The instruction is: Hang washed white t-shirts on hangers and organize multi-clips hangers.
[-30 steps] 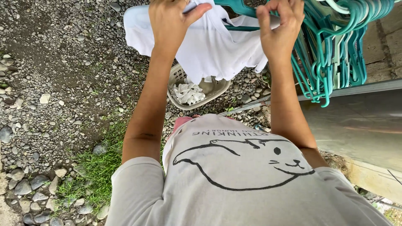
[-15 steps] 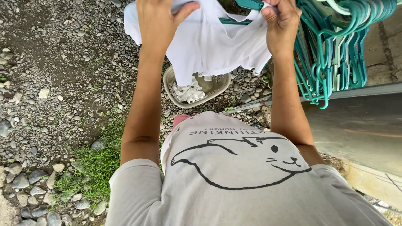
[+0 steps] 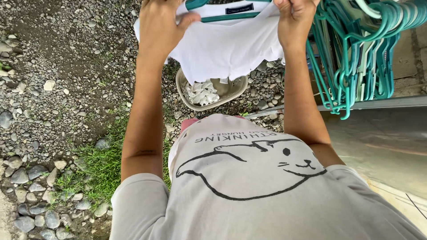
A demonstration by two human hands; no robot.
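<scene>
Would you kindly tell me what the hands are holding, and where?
Both hands, left and right, grip a white shirt at its shoulders, over a teal hanger.

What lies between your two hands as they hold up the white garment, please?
In the head view, a teal hanger inside the white garment spans between the left hand and the right hand.

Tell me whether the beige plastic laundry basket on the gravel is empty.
Not empty: the beige plastic laundry basket holds crumpled white laundry, seen below the white shirt.
</scene>
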